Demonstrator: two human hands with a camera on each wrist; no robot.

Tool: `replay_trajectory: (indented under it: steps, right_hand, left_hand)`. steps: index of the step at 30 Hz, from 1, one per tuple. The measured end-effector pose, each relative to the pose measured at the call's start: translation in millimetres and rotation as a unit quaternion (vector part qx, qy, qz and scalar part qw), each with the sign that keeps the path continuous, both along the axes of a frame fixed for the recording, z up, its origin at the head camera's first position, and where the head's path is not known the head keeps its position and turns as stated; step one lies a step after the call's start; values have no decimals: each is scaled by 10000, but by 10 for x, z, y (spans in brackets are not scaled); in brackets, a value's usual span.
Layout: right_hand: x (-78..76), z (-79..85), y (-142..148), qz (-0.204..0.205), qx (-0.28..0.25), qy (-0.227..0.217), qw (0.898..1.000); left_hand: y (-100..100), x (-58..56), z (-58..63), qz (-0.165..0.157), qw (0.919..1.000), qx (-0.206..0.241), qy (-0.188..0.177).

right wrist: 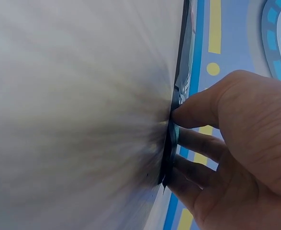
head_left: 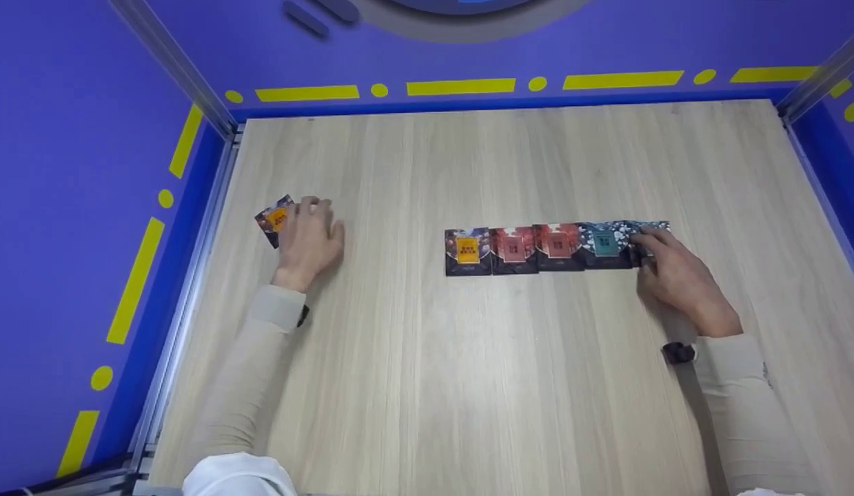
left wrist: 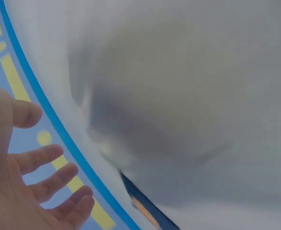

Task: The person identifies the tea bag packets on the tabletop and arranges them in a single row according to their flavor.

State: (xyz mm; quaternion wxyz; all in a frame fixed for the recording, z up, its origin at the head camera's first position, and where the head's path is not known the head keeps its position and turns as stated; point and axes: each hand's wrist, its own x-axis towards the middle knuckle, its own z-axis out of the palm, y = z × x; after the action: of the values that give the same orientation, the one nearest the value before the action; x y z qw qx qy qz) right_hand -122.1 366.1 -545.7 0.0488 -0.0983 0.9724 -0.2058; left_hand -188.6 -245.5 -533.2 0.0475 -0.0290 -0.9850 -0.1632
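Several flat, square printed packets lie in a row at centre right in the head view. From the left come one with an orange label (head_left: 467,252), two red packets (head_left: 514,250) (head_left: 559,246) and a teal packet (head_left: 604,246). At the right end, a second teal packet (head_left: 647,226) is partly covered by my right hand (head_left: 685,279). Thumb and fingers grip its edges in the right wrist view. Over on the left, another orange-labelled packet (head_left: 273,219) lies tilted, partly hidden by my left hand (head_left: 309,241). The left wrist view has those fingers (left wrist: 49,187) loosely spread, holding nothing.
The packets lie on a pale wood-grain table (head_left: 399,358). Blue walls with yellow marks (head_left: 461,87) stand behind it and at both sides. A metal rail (head_left: 185,324) runs along the left edge.
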Motion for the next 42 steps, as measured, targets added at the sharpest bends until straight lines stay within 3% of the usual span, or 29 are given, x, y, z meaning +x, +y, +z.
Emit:
replay_trajectory:
  steps: [4, 10, 16, 29, 42]
  right_hand:
    - [15, -7, -1, -44, 39, -71, 10000]
    - [49, -16, -1, -46, -11, -65, 10000]
    - [44, -11, -1, -25, 1, -17, 10000]
    - [18, -17, -20, 50, -68, 110, 9999]
    - [-4, 8, -13, -81, 17, -78, 9999]
  left_hand:
    - [-236, -30, -18, 244, 9996, 45, 156]
    - [-491, -25, -46, 707, 9970, 304, -68]
    - [-599, -8, -29, 978, 9937, 449, -302]
    - [-601, 10, -100, 880, 9938, 403, -539]
    - [-377, 30, -145, 638, 9961, 289, -539]
